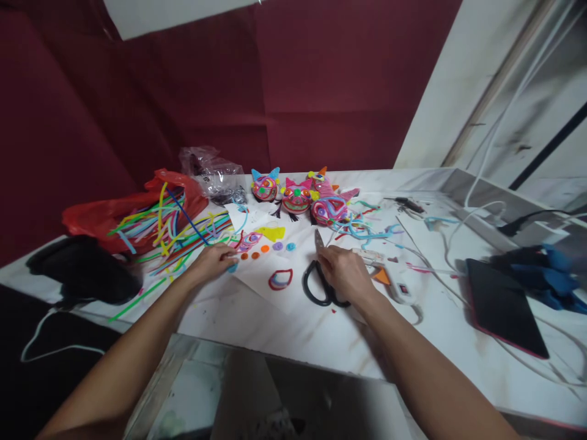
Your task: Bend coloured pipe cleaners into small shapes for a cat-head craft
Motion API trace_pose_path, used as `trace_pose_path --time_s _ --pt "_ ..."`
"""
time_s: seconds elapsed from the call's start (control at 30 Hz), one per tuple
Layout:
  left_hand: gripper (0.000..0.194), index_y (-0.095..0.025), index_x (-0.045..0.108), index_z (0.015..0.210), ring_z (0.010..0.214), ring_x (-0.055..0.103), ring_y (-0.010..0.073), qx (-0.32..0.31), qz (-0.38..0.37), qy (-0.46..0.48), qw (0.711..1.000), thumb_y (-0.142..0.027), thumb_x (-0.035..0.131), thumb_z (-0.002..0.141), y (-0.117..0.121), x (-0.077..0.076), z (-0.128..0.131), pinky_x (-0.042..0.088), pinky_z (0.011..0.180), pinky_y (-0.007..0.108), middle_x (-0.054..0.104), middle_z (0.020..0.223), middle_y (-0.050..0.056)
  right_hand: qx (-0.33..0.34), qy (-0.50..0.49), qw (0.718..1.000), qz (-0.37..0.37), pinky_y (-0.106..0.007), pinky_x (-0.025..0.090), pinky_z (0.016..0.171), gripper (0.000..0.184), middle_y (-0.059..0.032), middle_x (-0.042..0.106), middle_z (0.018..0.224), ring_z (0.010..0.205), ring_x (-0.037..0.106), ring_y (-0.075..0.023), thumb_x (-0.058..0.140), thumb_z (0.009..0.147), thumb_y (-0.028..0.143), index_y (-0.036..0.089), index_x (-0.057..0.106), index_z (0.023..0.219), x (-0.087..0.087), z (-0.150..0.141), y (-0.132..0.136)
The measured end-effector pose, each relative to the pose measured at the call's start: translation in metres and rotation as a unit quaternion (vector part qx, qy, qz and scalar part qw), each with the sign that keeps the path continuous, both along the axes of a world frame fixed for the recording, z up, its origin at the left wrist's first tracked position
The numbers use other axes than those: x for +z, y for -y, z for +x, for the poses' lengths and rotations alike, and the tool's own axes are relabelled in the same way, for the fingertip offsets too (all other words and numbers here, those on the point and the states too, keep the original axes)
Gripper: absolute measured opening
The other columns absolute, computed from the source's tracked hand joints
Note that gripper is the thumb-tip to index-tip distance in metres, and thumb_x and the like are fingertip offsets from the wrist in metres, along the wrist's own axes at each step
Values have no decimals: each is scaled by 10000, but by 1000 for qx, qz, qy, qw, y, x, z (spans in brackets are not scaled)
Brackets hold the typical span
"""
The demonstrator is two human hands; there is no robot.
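Observation:
My right hand (346, 272) is closed on the scissors (315, 293), around the middle where blades meet handles. The blades point away from me and the black loops lie toward me. My left hand (213, 263) has its fingers drawn together beside the pile of pipe cleaners (183, 229); what they hold, if anything, I cannot make out. A small blue piece (232, 267) shows just under its fingertips. Between my hands, a red-rimmed loop with blue inside (280, 280) lies on white paper (257, 278). Small coils, including an orange one (265, 249) and a purple one (277, 246), sit beyond it.
Several colourful animal-head figures (296, 197) stand at the back. A red plastic bag (114, 214) and a clear bag (215, 174) are at the left, near a black object (87, 269). On the right lie a glue gun (401, 290), cables and a dark tablet (504, 308).

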State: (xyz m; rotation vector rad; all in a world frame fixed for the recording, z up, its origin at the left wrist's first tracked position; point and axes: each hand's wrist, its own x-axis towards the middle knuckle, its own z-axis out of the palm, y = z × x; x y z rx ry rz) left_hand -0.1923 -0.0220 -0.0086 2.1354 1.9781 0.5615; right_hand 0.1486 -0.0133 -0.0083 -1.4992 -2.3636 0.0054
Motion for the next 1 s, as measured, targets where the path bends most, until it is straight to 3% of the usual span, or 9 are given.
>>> trace_pose_path --time_s 0.1,0.2,0.37,0.53,0.8,1.0 --pt "289 -263 729 970 862 600 207 24 -26 -10 999 -377 681 709 8 -10 -6 419 788 247 711 968 30 10 12 1000 -4 -298 403 655 237 -87 745 948 842 694 -227 472 947 199 198 708 926 -2 -2 0" --pt "220 -242 723 891 879 600 215 3 -11 -31 999 -323 680 691 9 -13 -7 417 808 252 693 952 40 4 18 1000 -9 -298 385 641 223 -87 746 929 832 690 -220 487 943 197 196 709 914 -4 -2 -1" --pt "179 -218 684 876 896 597 214 -30 -19 -74 997 -318 600 755 10 -10 -6 423 817 257 668 943 56 -10 29 999 -18 -286 376 643 211 -72 741 945 846 689 -212 492 942 194 193 702 925 -4 -1 -2" --pt "284 -200 663 939 871 596 218 -49 16 -105 993 -407 490 849 7 -2 -3 457 800 303 638 955 68 0 41 999 -21 -274 374 645 229 -68 739 931 845 688 -202 469 953 208 192 693 907 -1 -2 -1" --pt "318 -198 662 1096 1022 607 221 -143 58 -101 983 -370 488 893 -45 10 50 478 931 338 639 1102 87 0 33 999 -27 -274 409 669 246 -71 742 954 862 691 -208 454 951 207 193 698 934 -6 -1 -5" --pt "258 -188 674 1059 1034 589 222 -199 59 -117 971 -304 505 903 -92 -2 91 464 949 337 620 1072 95 3 36 998 -43 -282 424 680 256 -77 740 956 874 692 -216 442 952 215 190 696 936 -8 -2 -8"
